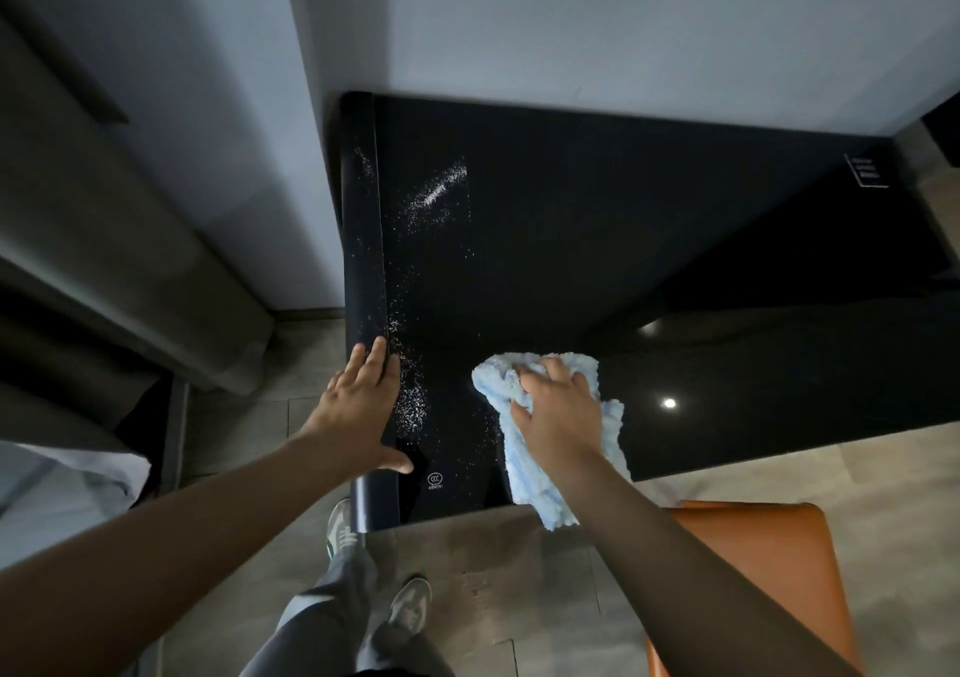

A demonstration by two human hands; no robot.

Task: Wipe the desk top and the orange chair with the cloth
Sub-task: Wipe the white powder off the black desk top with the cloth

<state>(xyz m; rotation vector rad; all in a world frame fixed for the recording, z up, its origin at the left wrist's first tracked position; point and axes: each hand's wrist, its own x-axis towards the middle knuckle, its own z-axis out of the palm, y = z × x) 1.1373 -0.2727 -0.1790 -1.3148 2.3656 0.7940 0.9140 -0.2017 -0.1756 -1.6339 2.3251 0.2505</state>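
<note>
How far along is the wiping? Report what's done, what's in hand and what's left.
Done: the right part of the desk top looks glossy and speck-free, so it may already be wiped. In hand: the right hand grips the cloth near the front edge, and the left hand rests flat on the left edge. Left: white specks across the left side, then the orange chair, not yet touched.

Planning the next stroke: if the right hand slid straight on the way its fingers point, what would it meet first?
The right hand, gripping the cloth, points forward and left across bare desk top; first it would likely reach the scattered white specks near the left edge.
</note>
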